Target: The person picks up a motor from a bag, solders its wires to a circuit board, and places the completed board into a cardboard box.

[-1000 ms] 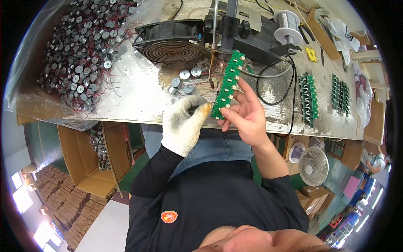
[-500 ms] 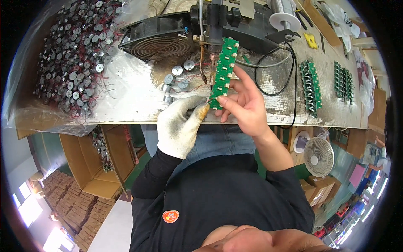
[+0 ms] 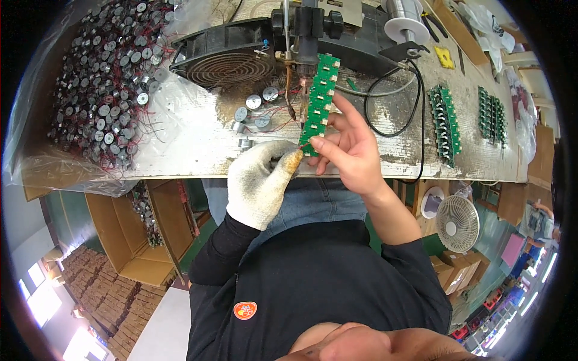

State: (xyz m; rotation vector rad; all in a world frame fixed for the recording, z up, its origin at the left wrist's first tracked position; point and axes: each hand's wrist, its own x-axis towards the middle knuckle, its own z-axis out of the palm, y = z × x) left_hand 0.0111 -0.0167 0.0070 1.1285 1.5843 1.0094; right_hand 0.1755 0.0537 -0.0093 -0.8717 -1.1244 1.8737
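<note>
My right hand [image 3: 351,147], bare, pinches the lower part of a long green circuit board [image 3: 320,99] between thumb and fingers. The board stands slantwise, with small pale components along its face. In a stained white glove, my left hand [image 3: 260,182] is closed by the board's lower end. A thin reddish wire [image 3: 305,145] runs from its fingertips to the board. Whatever else lies inside the glove is hidden. Just left of the board hangs a soldering iron tip [image 3: 303,114] on a fixed stand. Several small round metal motors [image 3: 253,101] with red wires lie beside it.
A big heap of wired motors [image 3: 108,108] fills the left side. Behind stands a black fan [image 3: 232,66]; a solder wire spool [image 3: 404,27] is at the back right. A black cable [image 3: 424,120] loops rightward. More green boards [image 3: 444,126] lie at the right.
The board has shifted slightly left and down with my right hand. My left hand has moved a little right, and the reddish wire now shows at its fingertips.
</note>
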